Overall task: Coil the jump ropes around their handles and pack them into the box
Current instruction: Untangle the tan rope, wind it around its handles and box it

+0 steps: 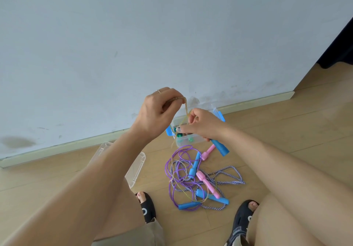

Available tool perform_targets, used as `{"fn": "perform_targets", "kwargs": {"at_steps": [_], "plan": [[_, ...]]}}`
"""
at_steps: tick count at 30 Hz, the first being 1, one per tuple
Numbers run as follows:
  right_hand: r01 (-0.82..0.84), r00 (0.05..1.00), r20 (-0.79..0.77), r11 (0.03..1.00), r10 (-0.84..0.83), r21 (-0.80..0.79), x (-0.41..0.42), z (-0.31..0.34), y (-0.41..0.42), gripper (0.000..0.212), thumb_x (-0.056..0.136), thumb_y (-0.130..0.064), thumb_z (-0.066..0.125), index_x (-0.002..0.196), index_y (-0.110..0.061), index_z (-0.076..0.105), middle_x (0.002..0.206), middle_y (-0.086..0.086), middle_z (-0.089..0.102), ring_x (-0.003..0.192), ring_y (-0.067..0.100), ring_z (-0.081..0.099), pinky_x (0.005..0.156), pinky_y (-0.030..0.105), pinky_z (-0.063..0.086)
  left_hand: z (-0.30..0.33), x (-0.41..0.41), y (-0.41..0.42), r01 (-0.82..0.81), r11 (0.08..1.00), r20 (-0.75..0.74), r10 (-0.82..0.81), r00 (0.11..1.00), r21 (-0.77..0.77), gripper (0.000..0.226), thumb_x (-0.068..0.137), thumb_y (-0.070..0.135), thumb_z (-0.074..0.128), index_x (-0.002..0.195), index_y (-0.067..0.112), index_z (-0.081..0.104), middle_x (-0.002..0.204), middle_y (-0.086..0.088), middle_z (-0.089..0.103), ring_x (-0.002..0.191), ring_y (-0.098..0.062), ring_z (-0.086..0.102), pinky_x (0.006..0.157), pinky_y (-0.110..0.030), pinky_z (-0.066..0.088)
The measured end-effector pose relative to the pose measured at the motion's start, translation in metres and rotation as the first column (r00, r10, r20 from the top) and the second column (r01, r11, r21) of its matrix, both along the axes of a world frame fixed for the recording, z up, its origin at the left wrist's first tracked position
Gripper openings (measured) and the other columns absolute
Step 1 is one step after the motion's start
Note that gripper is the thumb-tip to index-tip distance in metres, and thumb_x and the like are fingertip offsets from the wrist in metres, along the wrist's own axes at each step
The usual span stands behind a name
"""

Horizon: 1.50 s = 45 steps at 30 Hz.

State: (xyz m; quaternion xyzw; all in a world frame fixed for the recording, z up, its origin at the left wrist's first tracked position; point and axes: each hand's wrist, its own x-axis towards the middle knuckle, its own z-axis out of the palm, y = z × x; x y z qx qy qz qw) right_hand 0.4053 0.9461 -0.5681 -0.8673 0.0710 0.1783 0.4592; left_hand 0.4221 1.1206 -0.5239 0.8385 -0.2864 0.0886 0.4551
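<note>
My left hand [156, 112] is raised and pinches a thin yellowish rope [185, 110] between its fingertips. My right hand [203, 124] grips a blue handle [220, 148] and pinches the same rope close by. Both hands hover over the clear plastic box [189, 140] with blue latches, which stands by the wall and holds green-tipped items. On the floor in front lies a tangle: a purple rope [172, 169], a blue-and-white braided rope [229, 179], blue handles [193, 166] and pink handles [207, 183].
The box's clear lid [140, 161] lies on the wooden floor to the left. A pale wall with a baseboard [257, 102] runs behind the box. My two feet in black sandals [243, 219] sit near the tangle. A dark curtain [342, 45] hangs at right.
</note>
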Motion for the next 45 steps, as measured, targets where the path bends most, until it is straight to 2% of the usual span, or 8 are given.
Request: {"fn": "perform_targets", "kwargs": {"at_steps": [7, 11, 15, 20, 29, 35, 39, 45], "plan": [[0.084, 0.996, 0.007, 0.981, -0.084, -0.175, 0.004, -0.026, 0.005, 0.042, 0.081, -0.058, 0.06, 0.077, -0.017, 0.049, 0.094, 0.007, 0.075, 0.045, 0.017, 0.05, 0.045, 0.025, 0.043, 0.012, 0.003, 0.003, -0.241, 0.946, 0.138, 0.274, 0.952, -0.217, 0.006, 0.089, 0.004, 0.061, 0.091, 0.007, 0.066, 0.078, -0.004, 0.057, 0.058, -0.01, 0.044, 0.061, -0.02, 0.036], [-0.061, 0.992, -0.122, 0.959, 0.028, -0.276, 0.004, -0.041, -0.002, 0.013, 0.083, -0.016, 0.056, 0.073, -0.009, 0.059, 0.076, 0.009, 0.074, 0.046, 0.022, 0.055, 0.042, 0.024, 0.045, 0.02, 0.007, 0.007, -0.334, 0.839, -0.337, 0.194, 0.921, -0.431, 0.029, 0.093, 0.034, 0.056, 0.077, 0.01, 0.061, 0.065, -0.01, 0.053, 0.061, -0.018, 0.044, 0.06, -0.028, 0.039], [-0.052, 0.997, -0.076, 0.877, 0.018, -0.478, 0.005, -0.049, -0.007, 0.009, 0.078, -0.011, 0.057, 0.071, -0.011, 0.051, 0.073, 0.004, 0.061, 0.065, 0.027, 0.058, 0.054, 0.03, 0.04, 0.021, 0.024, 0.03, -0.532, 0.565, -0.725, -0.187, 0.662, -0.631, 0.052, 0.091, 0.062, 0.049, 0.068, 0.016, 0.054, 0.062, 0.0, 0.041, 0.054, -0.018, 0.041, 0.065, -0.029, 0.042], [-0.139, 0.979, -0.201, 0.841, 0.036, -0.523, 0.005, -0.047, -0.011, 0.018, 0.09, -0.016, 0.05, 0.074, -0.012, 0.045, 0.069, 0.006, 0.052, 0.051, 0.02, 0.047, 0.046, 0.027, 0.036, 0.004, 0.039, 0.051, -0.754, 0.475, -0.784, 0.191, 0.591, -0.453, 0.025, 0.081, 0.028, 0.067, 0.069, 0.021, 0.046, 0.057, 0.005, 0.028, 0.05, -0.015, 0.024, 0.051, -0.027, 0.029], [-0.154, 0.981, -0.178, 0.87, 0.078, -0.468, 0.004, -0.035, -0.034, 0.028, 0.1, -0.033, 0.044, 0.08, -0.013, 0.05, 0.07, 0.002, 0.067, 0.038, 0.019, 0.049, 0.043, 0.021, 0.039, -0.02, 0.047, 0.1, -0.879, 0.476, -0.377, 0.813, 0.445, -0.012, 0.023, 0.08, 0.016, 0.053, 0.102, 0.017, 0.046, 0.085, 0.007, 0.048, 0.077, -0.02, 0.051, 0.071, -0.035, 0.043], [-0.111, 0.982, 0.083, 0.881, 0.167, -0.46, -0.002, -0.018, -0.02, 0.035, 0.097, -0.034, 0.05, 0.065, -0.02, 0.046, 0.062, -0.003, 0.05, 0.061, 0.018, 0.047, 0.056, 0.031, 0.036, -0.036, 0.038, 0.085, -0.255, 0.52, -0.127, 0.59, 0.797, 0.815, 0.061, 0.082, 0.029, 0.063, 0.138, 0.026, 0.039, 0.135, -0.01, 0.045, 0.127, -0.033, 0.039, 0.1, -0.043, 0.033], [-0.113, 0.95, 0.222, 0.905, 0.219, -0.41, -0.008, -0.013, -0.004, 0.034, 0.093, -0.033, 0.057, 0.064, -0.019, 0.046, 0.059, -0.005, 0.049, 0.06, 0.018, 0.045, 0.057, 0.032, 0.037, -0.043, 0.011, 0.047, 0.322, 0.833, -0.692, 0.098, 0.715, 0.451, 0.072, 0.083, 0.038, 0.074, 0.143, 0.045, 0.035, 0.143, 0.012, 0.045, 0.132, -0.01, 0.042, 0.106, -0.03, 0.034], [-0.125, 0.939, 0.297, 0.976, 0.175, -0.178, -0.013, 0.001, 0.004, 0.026, 0.091, -0.026, 0.059, 0.072, -0.009, 0.056, 0.058, -0.004, 0.055, 0.051, 0.01, 0.046, 0.055, 0.028, 0.039, -0.052, 0.004, 0.015, 0.375, 0.838, -0.594, -0.078, 0.801, 0.396, 0.03, 0.091, 0.038, 0.061, 0.121, 0.033, 0.061, 0.125, 0.016, 0.063, 0.119, -0.007, 0.055, 0.107, -0.037, 0.041]]}}
